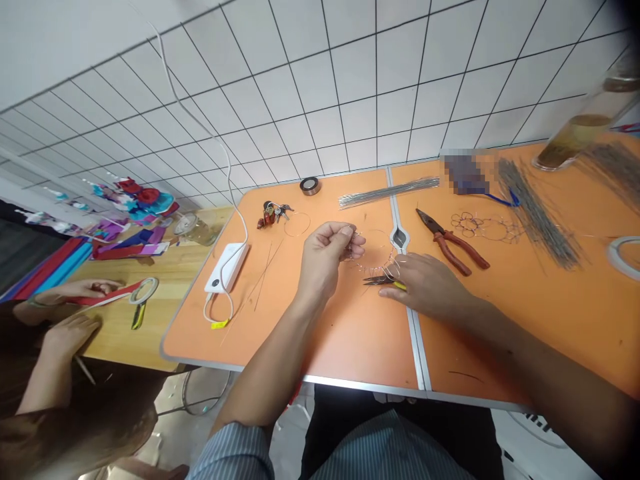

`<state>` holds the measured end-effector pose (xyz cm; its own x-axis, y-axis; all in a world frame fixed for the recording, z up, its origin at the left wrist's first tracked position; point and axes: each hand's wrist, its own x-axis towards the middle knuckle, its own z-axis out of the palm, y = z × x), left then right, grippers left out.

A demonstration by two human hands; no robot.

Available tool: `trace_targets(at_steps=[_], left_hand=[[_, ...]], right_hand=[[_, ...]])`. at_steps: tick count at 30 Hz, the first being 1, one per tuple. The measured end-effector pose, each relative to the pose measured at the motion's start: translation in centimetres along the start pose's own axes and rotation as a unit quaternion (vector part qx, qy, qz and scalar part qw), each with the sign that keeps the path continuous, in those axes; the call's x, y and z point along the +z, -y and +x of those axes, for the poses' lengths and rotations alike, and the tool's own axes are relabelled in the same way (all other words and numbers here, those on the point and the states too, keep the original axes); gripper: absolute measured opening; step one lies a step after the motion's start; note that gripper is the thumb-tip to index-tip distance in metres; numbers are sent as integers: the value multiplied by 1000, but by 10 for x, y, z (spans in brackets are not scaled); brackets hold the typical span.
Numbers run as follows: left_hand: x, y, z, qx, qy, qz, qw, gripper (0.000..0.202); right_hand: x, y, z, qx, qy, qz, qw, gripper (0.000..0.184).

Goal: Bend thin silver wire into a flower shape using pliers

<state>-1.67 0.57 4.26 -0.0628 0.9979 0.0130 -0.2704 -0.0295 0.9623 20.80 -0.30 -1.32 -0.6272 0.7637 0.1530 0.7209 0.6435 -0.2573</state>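
Two-handed over worktop (pixel 345 340), behind front edge: pinching wire (pixel 369 269) in left hand (pixel 330 252), half-curling right hand (pixel 429 279) over small pliers (pixel 375 281), grip unclear.

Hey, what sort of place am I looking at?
Probably a small craft workshop: red-handled pliers, a roll of tape and thin wire bundles lie on the orange table.

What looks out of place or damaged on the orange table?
I see no spill or breakage. The dark object near the tiled wall looks odd: pixelated blocks cover it, so I can't identify it. A short dark strand lies alone near the front edge of the orange table, apart from the wire bundles.
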Motion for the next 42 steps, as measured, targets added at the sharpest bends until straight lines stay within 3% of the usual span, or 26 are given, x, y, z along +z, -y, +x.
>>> trace_targets(at_steps=[3, 5, 8, 10, 11, 14, 18, 22, 26, 31, 33, 36, 38, 40, 42], left_hand=[[1, 0, 1, -16, 16, 0, 1000, 33], [1, 0, 1, -18, 21, -2, 1000, 31], [3, 1, -1, -16, 19, -4, 1000, 30], [6, 2, -2, -13, 14, 1, 1000, 29], [7, 2, -3, -13, 14, 3, 1000, 28], [8, 3, -5, -35, 31, -1, 999, 25], [2, 3, 2, -138, 81, -38, 986, 22], [-5, 7, 10, -203, 110, -64, 971, 18], [-4, 10, 9, -182, 124, -56, 974, 15], [2, 8, 1, 0, 83, 37, 996, 11], [2, 8, 1, -9, 82, 35, 996, 16], [-1, 12, 6, -107, 86, -15, 990, 27], [-2, 15, 8, -131, 86, -35, 987, 31], [-1, 17, 8, -107, 85, -40, 990, 32], [2, 19, 6, -65, 87, -34, 993, 33]], right_hand=[[2, -3, 1, -35, -32, 45, 998, 17], [-5, -8, 1, 0, -99, 127, 987, 19], [-21, -11, 2, 105, -163, 325, 925, 41], [-29, -7, 3, 132, -151, 416, 887, 53], [-30, -4, 3, 136, -147, 428, 881, 52], [-28, 5, 6, 136, -154, 432, 878, 44], [-22, 7, 6, 141, -159, 464, 860, 39], [-21, 5, 5, 122, -153, 440, 876, 39], [-23, 5, 6, 146, -135, 480, 854, 43], [-25, 4, 5, 196, -110, 540, 811, 46], [-23, 5, 3, 197, -129, 530, 815, 45], [-20, 9, 0, 163, -201, 429, 865, 41], [-18, 12, -2, 146, -229, 372, 888, 39], [-18, 14, -2, 165, -223, 399, 874, 39], [-18, 15, 0, 198, -211, 472, 833, 42]])
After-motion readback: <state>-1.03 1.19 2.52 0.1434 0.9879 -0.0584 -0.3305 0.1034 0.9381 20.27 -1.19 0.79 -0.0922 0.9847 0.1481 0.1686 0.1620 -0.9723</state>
